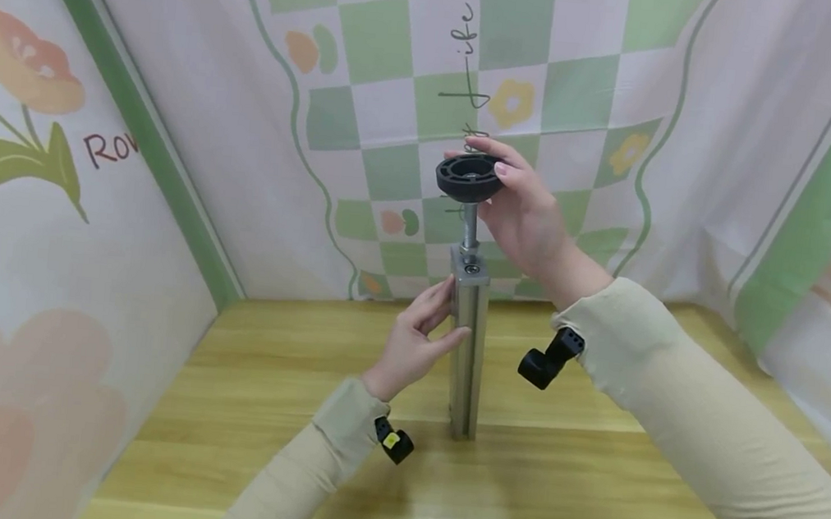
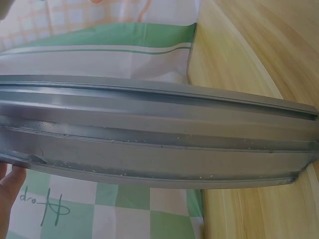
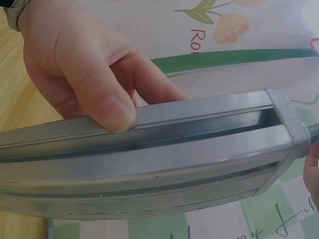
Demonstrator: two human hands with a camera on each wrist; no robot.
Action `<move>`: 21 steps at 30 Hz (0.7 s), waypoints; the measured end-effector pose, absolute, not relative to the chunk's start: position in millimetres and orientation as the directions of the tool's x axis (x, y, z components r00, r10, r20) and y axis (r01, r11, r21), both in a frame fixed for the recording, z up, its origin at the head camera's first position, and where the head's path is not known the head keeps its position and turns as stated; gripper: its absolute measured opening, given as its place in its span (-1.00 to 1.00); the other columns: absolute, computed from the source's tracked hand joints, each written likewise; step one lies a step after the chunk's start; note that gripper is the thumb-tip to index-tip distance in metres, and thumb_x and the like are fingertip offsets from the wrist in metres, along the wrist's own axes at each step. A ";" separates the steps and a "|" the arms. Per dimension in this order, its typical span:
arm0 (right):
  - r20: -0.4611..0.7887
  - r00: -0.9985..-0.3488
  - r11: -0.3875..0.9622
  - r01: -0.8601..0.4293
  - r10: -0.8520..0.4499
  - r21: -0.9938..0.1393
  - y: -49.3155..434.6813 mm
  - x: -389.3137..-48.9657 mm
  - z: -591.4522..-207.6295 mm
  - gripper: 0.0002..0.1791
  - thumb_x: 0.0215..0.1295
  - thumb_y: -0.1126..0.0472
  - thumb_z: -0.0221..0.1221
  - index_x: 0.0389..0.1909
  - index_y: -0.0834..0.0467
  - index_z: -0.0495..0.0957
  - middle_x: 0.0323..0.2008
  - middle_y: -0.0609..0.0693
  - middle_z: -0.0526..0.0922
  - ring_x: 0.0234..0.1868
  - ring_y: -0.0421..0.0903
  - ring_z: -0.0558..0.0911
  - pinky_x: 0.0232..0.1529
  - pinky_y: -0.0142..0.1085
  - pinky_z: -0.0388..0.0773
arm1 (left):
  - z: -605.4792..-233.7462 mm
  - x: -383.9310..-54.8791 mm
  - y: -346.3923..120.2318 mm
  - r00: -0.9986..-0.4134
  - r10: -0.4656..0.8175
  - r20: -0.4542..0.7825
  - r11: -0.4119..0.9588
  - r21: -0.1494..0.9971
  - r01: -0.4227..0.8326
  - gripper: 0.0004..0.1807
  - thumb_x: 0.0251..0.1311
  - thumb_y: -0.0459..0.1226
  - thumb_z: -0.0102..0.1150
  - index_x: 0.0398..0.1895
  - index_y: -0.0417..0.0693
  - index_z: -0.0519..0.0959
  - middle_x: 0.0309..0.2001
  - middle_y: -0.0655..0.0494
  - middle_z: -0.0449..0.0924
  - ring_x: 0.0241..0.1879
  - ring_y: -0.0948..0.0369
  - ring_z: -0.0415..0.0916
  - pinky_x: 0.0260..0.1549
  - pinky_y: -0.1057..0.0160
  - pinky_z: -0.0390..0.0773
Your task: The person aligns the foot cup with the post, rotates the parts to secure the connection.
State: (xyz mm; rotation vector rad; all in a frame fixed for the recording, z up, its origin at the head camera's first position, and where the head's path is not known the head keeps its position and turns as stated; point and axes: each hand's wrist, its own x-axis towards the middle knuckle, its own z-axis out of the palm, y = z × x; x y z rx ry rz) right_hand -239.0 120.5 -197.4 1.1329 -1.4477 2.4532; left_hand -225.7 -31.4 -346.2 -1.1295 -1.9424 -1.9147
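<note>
An aluminium profile [image 1: 468, 355] with slotted sides stands upright on the wooden table. On its top end plate [image 1: 470, 269] a threaded rod [image 1: 470, 227] rises to a black round levelling foot [image 1: 466, 185], its hollow underside facing up. My left hand [image 1: 414, 343] holds the profile's upper part, thumb on the near side, fingers behind. The right hand [image 1: 526, 224] grips the rim of the foot from the right; some of its fingers are hidden behind it. In the right wrist view, the left thumb [image 3: 102, 94] presses along the profile's edge [image 3: 214, 154].
Bare wooden table [image 1: 264, 378] surrounds the profile's base. Printed cloth [image 1: 374, 50] with a green check pattern hangs at the back, and more cloth [image 1: 6, 273] encloses the left and right sides. A small black camera [image 1: 551, 360] sits on the right wrist, another [image 1: 394, 443] on the left.
</note>
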 end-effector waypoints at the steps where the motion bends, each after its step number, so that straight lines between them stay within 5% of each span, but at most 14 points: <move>1: 0.632 -0.720 -0.551 -0.416 -0.287 -0.724 120.6 -239.4 -197.5 -0.72 0.35 0.17 -0.06 -0.01 0.01 0.52 -0.01 0.01 0.57 0.07 -0.09 0.51 0.17 -0.33 0.37 | -346.2 -225.8 -31.2 -0.693 0.378 0.614 -0.124 0.775 0.620 -0.25 0.07 -0.65 0.14 0.36 -0.44 0.09 0.35 -0.37 0.12 0.21 -0.24 0.33 0.26 0.22 0.38; 12: 0.676 -0.676 -0.532 -0.472 -0.294 -0.704 121.8 -238.0 -197.1 -0.81 0.33 0.12 0.11 -0.10 0.06 0.52 0.00 0.05 0.54 0.08 -0.03 0.49 0.17 -0.36 0.47 | -345.6 -225.5 -31.3 -0.701 0.366 0.612 -0.128 0.780 0.613 -0.27 0.09 -0.65 0.11 0.35 -0.46 0.08 0.35 -0.38 0.12 0.19 -0.25 0.34 0.26 0.23 0.38; 21: 0.662 -0.708 -0.449 -0.522 -0.246 -0.725 123.5 -235.3 -197.0 -0.92 0.28 0.14 0.20 -0.23 0.00 0.57 0.00 0.03 0.55 0.22 0.03 0.41 0.40 -0.23 0.25 | -346.8 -225.2 -32.2 -0.706 0.359 0.610 -0.129 0.782 0.610 -0.28 0.10 -0.65 0.10 0.35 -0.46 0.08 0.35 -0.37 0.12 0.21 -0.24 0.34 0.26 0.16 0.38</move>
